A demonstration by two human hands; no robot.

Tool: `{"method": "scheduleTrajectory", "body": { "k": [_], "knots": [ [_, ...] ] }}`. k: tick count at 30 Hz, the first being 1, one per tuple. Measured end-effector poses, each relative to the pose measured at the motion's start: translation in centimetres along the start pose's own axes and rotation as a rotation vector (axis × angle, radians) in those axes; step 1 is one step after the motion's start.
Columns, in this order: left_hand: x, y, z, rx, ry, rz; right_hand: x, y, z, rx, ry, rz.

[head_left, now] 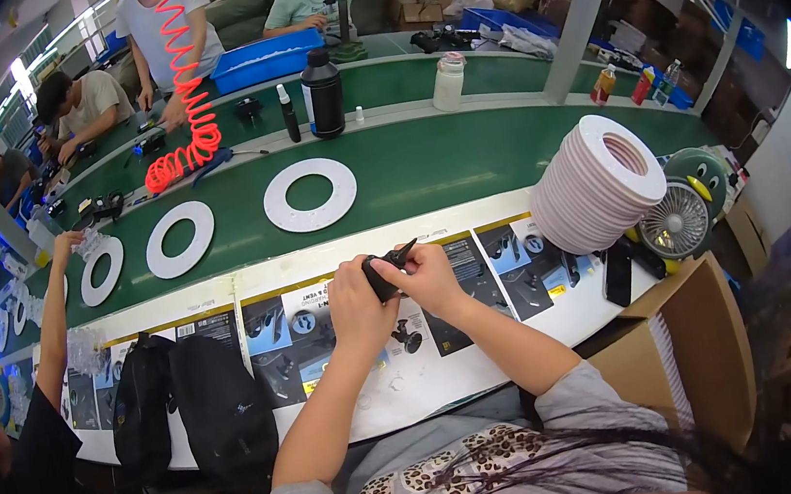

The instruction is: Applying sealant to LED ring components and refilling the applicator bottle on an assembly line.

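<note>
Both my hands meet over the printed sheets at the table's near side. My left hand (359,302) is closed around a small black plastic part (382,280), whose exact kind I cannot make out. My right hand (431,280) pinches the same part from the other side, fingers against it. A dark pointed tip (405,249) sticks up between the hands; whether it belongs to the part is unclear. Beneath them lie flat printed cardboard sheets (455,294) with product pictures. Two black cloth sleeves or bags (225,403) rest left of my left forearm.
White rings (338,216) lie spaced along the green conveyor belt (425,161). A tall stack of rings (578,202), a phone (617,275) and a small fan (675,220) stand right. A black bottle (324,99) and coiled red hose (195,153) are beyond. A co-worker's arm (55,325) reaches in left.
</note>
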State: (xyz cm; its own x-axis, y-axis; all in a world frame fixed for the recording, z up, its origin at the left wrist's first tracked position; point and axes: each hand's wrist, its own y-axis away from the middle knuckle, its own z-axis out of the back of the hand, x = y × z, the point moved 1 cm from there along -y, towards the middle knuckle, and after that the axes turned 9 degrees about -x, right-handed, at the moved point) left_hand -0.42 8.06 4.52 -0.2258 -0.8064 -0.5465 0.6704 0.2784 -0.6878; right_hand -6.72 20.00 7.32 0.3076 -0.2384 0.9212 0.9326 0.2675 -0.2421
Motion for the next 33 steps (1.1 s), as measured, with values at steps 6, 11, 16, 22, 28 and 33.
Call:
{"method": "scheduleTrajectory", "body": {
  "k": [6, 11, 16, 22, 28, 33],
  "knots": [
    [-0.5, 0.0, 0.0, -0.007, 0.01, 0.0, -0.4, -0.1, -0.3, -0.05, -0.095, 0.086],
    [-0.5, 0.0, -0.1, 0.03, 0.05, 0.035, -0.2, -0.1, -0.1, -0.056, -0.082, 0.054],
    [-0.5, 0.2, -0.3, 0.072, 0.177, 0.066, 0.0, -0.3, 0.3, -0.054, -0.068, 0.149],
    [-0.5, 0.2, 0.1, 0.137, 0.262, 0.091, 1.3, -0.3, 1.2, -0.027, 0.053, 0.261],
    [-0.5, 0.4, 0.3, 0.208, 0.294, 0.135, 1.2, -0.3, 1.4, -0.024, 0.078, 0.286],
    [-0.8, -0.2, 1.2, 0.259, 0.325, 0.156, 1.8, -0.4, 1.5, 0.0, 0.104, 0.293]
  ]
}}
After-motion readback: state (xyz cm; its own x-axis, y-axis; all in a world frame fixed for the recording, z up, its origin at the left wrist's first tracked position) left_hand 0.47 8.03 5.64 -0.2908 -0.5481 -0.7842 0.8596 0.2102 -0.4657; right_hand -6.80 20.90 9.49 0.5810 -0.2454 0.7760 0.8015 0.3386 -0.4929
